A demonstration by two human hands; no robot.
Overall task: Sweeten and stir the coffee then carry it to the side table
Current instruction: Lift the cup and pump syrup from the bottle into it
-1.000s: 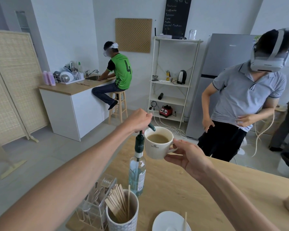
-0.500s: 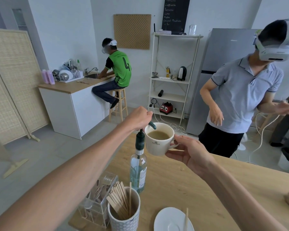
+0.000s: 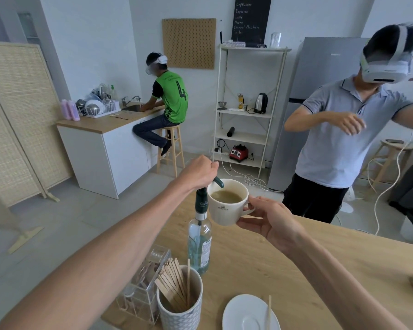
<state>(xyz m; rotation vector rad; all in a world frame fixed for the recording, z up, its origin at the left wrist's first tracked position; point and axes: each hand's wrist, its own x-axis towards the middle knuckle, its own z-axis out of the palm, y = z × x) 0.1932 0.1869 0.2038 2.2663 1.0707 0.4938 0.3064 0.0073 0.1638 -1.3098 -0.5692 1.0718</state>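
My right hand (image 3: 271,221) holds a white coffee cup (image 3: 225,208) by its handle, lifted above the wooden table (image 3: 296,270). The cup holds light brown coffee. My left hand (image 3: 199,173) is closed over the dark green pump head of a clear syrup bottle (image 3: 199,244) standing on the table. The pump's spout hangs over the cup's far-left rim. A white saucer (image 3: 249,315) with a wooden stir stick (image 3: 269,313) lying on it sits at the table's near edge.
A patterned cup of wooden stir sticks (image 3: 180,303) and a clear acrylic box (image 3: 143,284) stand near the table's left corner. A person in a grey shirt (image 3: 339,141) stands just beyond the table. Another person (image 3: 169,103) sits at the sink counter.
The cup and both my hands stay in the same pose at the pump. The person in grey has raised both arms.
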